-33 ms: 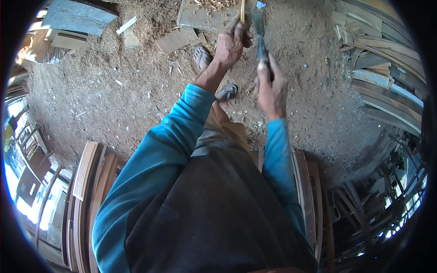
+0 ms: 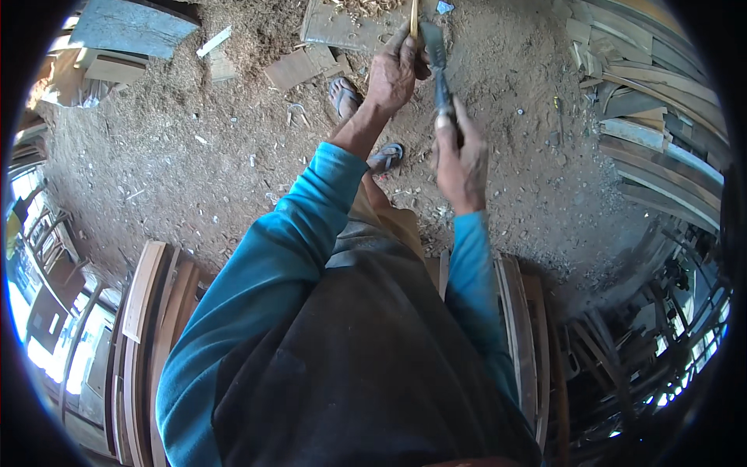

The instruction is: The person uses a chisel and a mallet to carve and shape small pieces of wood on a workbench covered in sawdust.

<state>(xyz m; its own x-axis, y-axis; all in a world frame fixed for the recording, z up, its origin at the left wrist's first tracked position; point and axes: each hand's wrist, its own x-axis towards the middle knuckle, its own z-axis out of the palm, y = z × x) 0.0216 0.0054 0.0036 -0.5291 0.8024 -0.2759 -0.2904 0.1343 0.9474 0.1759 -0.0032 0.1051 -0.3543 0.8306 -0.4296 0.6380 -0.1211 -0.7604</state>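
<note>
The dirt floor (image 2: 537,202) was a proper workshop mess, gritty and littered with chips. On the head cam I had curved stacks of planks (image 2: 661,167) crowding the right side, more long boards (image 2: 144,292) at lower left, and a big bluish-grey panel (image 2: 132,27) up in the top left corner. A white strip (image 2: 215,41) lay near that panel. Up top, a flat board (image 2: 331,33) sat on the ground with curly shavings (image 2: 366,6) on it, and a brown offcut (image 2: 292,71) lay just below. Two sandalled feet (image 2: 342,95) showed near the left forearm, and a small pale blue scrap (image 2: 444,7) sat at the top edge.

The wooden stick (image 2: 415,17) was thin, pale and yellowish, poking up out of the left hand (image 2: 393,74), whose fingers were closed around it. They hid its lower part from me, and its top ran out of view. The right hand (image 2: 461,152) was wrapped round the dark handle of a flat-bladed tool (image 2: 438,66). The broad grey blade was blurred right beside the stick; I couldn't tell if they touched.
</note>
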